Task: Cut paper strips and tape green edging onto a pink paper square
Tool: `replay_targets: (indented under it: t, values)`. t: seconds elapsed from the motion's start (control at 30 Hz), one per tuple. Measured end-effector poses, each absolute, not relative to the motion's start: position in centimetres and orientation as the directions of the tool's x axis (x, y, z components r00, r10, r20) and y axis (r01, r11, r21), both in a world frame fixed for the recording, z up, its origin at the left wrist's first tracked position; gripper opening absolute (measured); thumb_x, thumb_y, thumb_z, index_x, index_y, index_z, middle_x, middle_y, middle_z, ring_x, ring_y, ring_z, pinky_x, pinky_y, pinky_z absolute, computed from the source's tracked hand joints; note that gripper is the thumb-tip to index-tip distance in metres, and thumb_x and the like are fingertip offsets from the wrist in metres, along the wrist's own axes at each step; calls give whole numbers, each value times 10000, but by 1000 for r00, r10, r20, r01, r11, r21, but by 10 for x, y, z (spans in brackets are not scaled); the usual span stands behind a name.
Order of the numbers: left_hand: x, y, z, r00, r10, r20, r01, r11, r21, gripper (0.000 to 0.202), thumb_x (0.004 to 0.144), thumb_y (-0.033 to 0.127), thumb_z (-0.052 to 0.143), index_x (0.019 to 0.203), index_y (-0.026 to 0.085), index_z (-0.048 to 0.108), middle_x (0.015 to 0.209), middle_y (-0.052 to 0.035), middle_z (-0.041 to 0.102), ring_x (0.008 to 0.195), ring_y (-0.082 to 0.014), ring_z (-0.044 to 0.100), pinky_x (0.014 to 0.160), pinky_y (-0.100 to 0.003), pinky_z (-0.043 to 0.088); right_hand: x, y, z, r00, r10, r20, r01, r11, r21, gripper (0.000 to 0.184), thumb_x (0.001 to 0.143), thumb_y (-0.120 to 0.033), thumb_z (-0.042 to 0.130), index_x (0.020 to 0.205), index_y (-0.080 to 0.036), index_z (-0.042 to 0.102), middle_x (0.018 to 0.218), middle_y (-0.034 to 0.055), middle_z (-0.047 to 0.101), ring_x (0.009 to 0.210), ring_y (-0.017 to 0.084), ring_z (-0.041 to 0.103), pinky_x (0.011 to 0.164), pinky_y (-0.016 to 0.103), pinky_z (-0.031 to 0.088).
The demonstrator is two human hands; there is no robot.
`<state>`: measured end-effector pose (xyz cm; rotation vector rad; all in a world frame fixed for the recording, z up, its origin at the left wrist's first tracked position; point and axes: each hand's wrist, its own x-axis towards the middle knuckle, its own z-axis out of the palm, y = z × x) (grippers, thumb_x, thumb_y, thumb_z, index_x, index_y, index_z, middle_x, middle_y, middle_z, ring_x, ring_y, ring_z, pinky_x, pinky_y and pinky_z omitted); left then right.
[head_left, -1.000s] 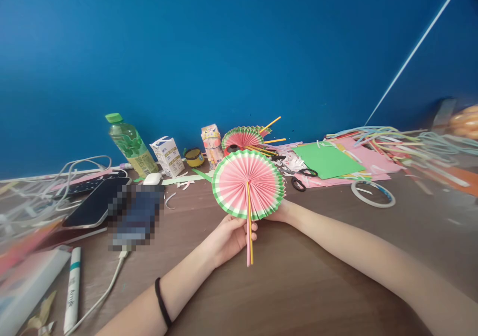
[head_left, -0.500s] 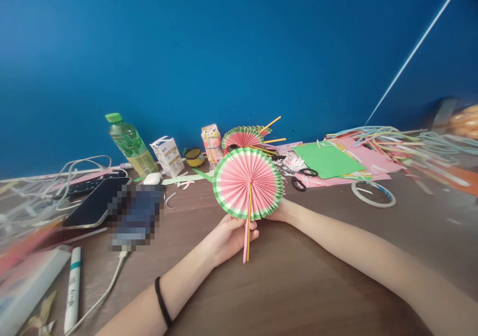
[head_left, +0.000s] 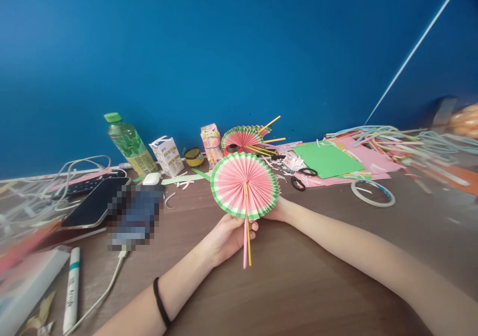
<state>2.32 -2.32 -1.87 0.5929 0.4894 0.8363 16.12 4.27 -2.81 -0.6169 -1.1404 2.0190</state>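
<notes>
A round pleated paper fan (head_left: 244, 184), pink in the middle with a white and green rim like a watermelon slice, faces me above the table. Two thin sticks, one pink (head_left: 245, 246) and one yellow (head_left: 249, 246), hang down from its centre. My left hand (head_left: 233, 236) is closed around the fan from below, its fingers curled behind the sticks. My right hand (head_left: 278, 209) is at the fan's right edge, and its fingers are hidden behind the paper. A second watermelon fan (head_left: 242, 137) with yellow sticks lies behind, by the wall.
At the back left stand a green-capped bottle (head_left: 129, 144) and a white carton (head_left: 167, 156). Phones (head_left: 96, 201), a cable and a marker (head_left: 72, 288) lie left. Right are scissors (head_left: 298, 183), green paper (head_left: 328, 159), a tape roll (head_left: 372, 193) and paper strips.
The fan has dipped slightly down and left and tilted back a little. Its sticks' lower ends have spread slightly apart. Both hands keep nearly the same place.
</notes>
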Motion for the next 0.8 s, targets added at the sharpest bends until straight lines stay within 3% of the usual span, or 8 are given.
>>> replay_targets:
  t: [0.2,0.33,0.43,0.57,0.7,0.8]
  values:
    - [23,-21,-16,518,843,-147,-574,470,671,237,587,174,756,620,101,533,537,11,473,531,-70,459,534,-208,370,159,39,-24,-563,825,-52,-464,-367,-806,152,808,-212,450,680,-173,520,682,15,558,621,127,476,624,268,407]
    - [22,-17,-14,488,860,-149,-591,451,668,256,571,169,766,593,103,520,501,28,453,504,-54,439,544,-200,385,158,35,-24,-563,826,-26,-436,-323,-840,112,766,-257,546,699,-168,560,674,21,585,653,138,499,643,274,409]
    - [20,-12,-13,451,885,-115,-610,400,684,226,573,166,765,604,99,552,510,22,480,513,-57,456,566,-203,408,157,32,-26,-538,843,9,-437,-270,-858,122,712,-270,620,698,-162,565,648,12,582,635,132,500,636,277,403]
    - [16,-4,-8,380,925,-26,-625,278,729,205,577,194,770,634,92,602,565,-7,545,571,-81,504,609,-219,435,159,31,-34,-538,842,29,-401,-226,-888,112,653,-162,654,735,-144,580,700,9,587,653,117,531,597,246,374]
    - [10,3,-5,335,942,18,-575,189,796,250,560,269,781,667,109,622,642,-28,586,619,-133,537,612,-279,455,162,28,-40,-545,830,118,-317,-73,-946,36,731,-185,578,730,-151,568,694,-3,572,604,95,514,536,223,339]
    - [5,9,-8,267,964,10,-524,137,840,252,555,283,781,665,121,621,694,-28,593,637,-143,540,592,-280,448,165,21,-35,-617,775,139,-162,47,-986,203,819,-291,507,691,-144,565,646,2,566,569,91,489,534,228,342]
